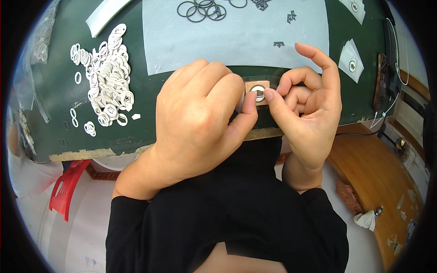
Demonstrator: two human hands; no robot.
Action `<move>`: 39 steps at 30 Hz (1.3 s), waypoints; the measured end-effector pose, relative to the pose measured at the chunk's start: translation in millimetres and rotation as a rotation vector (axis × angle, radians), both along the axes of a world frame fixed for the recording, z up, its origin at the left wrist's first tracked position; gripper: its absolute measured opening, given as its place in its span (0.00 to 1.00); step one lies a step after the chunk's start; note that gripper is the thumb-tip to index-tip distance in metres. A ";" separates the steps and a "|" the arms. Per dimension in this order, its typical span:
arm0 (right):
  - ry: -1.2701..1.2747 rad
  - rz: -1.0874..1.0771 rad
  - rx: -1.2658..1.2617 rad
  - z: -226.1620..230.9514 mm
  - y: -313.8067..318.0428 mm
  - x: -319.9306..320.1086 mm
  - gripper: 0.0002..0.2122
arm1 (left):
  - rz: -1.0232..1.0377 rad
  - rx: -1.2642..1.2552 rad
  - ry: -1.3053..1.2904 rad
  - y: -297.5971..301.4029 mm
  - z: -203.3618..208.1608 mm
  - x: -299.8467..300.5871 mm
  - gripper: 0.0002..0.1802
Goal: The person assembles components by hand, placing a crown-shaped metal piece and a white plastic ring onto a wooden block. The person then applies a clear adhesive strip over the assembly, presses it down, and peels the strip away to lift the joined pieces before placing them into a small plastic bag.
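A small square tan block (262, 85) lies between my hands near the table's front edge. A round white ring piece (259, 97) with a dark middle sits on it. My left hand (200, 104) is closed, with the back of the hand up. Its thumb tip touches the block's left side, and a whitish bit shows between thumb and fingers, too hidden to name. My right hand (312, 102) bends its thumb and fingers inward. That thumb tip rests at the ring's right edge, and one finger sticks up and away.
A heap of white oval rings (109, 82) lies to the left on the green table (145, 100). Behind my hands a pale mesh mat (191, 45) bears black rings (195, 11) and small black crown-shaped pieces (278, 44). White cards (350, 59) lie right; a red chair (68, 191) stands lower left.
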State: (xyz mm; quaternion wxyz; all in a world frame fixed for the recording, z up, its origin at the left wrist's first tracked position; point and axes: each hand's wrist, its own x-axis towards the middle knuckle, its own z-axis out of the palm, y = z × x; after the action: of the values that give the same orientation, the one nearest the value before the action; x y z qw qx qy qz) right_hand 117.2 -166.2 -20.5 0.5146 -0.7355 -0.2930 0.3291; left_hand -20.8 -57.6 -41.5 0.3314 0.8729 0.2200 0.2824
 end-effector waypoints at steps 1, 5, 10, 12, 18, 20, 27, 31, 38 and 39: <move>0.028 -0.011 0.004 1.0 -0.4 0.1 0.31 | -0.001 0.006 -0.005 -0.2 0.6 0.0 0.16; 0.020 0.003 0.006 -1.7 0.5 2.0 0.31 | -0.014 -0.007 0.018 1.2 0.1 0.9 0.16; 0.053 -0.027 0.028 -4.3 -0.9 2.0 0.29 | -0.016 -0.002 0.008 0.9 1.2 -0.2 0.16; 0.057 -0.024 0.030 -3.5 -1.0 2.3 0.29 | -0.016 -0.001 0.005 0.9 1.0 0.0 0.16; 0.066 -0.032 0.031 -5.1 -0.8 0.7 0.28 | -0.016 -0.003 0.014 0.6 1.0 -1.0 0.16; 0.068 -0.039 0.041 -6.4 -0.6 1.0 0.28 | -0.016 -0.001 0.016 0.3 0.2 -1.1 0.16; -0.020 -0.041 0.007 -3.9 1.9 -2.5 0.28 | -0.004 0.012 0.017 -1.0 1.5 0.8 0.15; -0.095 -0.047 0.002 -8.7 3.7 -6.1 0.28 | -0.001 0.014 0.024 -1.1 0.6 -0.3 0.14; 0.054 0.030 0.011 -1.3 -2.8 8.3 0.30 | -0.007 0.025 0.011 -0.4 1.9 1.0 0.14; 0.046 0.049 -0.004 -1.4 -2.7 8.6 0.30 | -0.006 0.025 0.013 -0.5 1.2 0.3 0.14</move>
State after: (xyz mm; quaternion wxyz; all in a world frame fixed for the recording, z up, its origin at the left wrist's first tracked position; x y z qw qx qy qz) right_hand 125.8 -168.9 -21.9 0.5116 -0.7214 -0.2984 0.3589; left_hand -20.5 -58.0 -40.3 0.3200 0.8794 0.2161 0.2784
